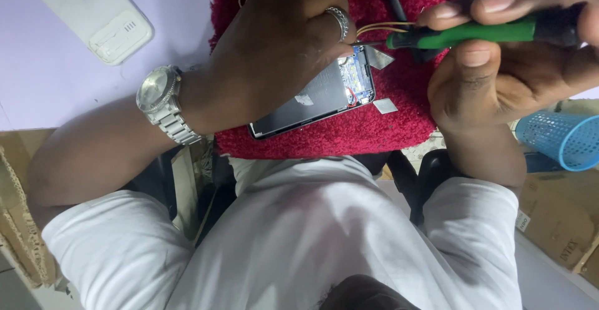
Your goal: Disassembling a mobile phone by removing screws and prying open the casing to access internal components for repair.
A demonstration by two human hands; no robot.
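Left hand (281,42): palm down on the opened phone (312,98), fingers curled over its upper end, fingertips pressing beside the exposed circuit board (357,73). It bears on the phone more than it grips it. A ring sits on one finger and a metal watch (161,101) on the wrist.

Right hand (499,54): fingers closed around a green-handled tool (474,32), thumb beneath, first two fingers on top. The tool runs level toward the left fingers; its tip ends at the board's upper corner, and contact cannot be confirmed.

Location: the phone lies back up on a red fuzzy mat (387,123), directly beneath the left fingers. Yellow wires (380,27) run between the two sets of fingertips. Two small grey foil pieces (385,105) lie on the mat just beside the phone's open end.

Assessment: the step appears to be fine work at the board's corner. Advisable practice: maintain firm downward pressure with the left fingers so the phone cannot slide on the mat, keep the tool shallow, and keep its tip clear of the yellow wires and left fingertips, which sit very near.

Surroundings: a white power strip (103,14) lies on the bench, well apart.
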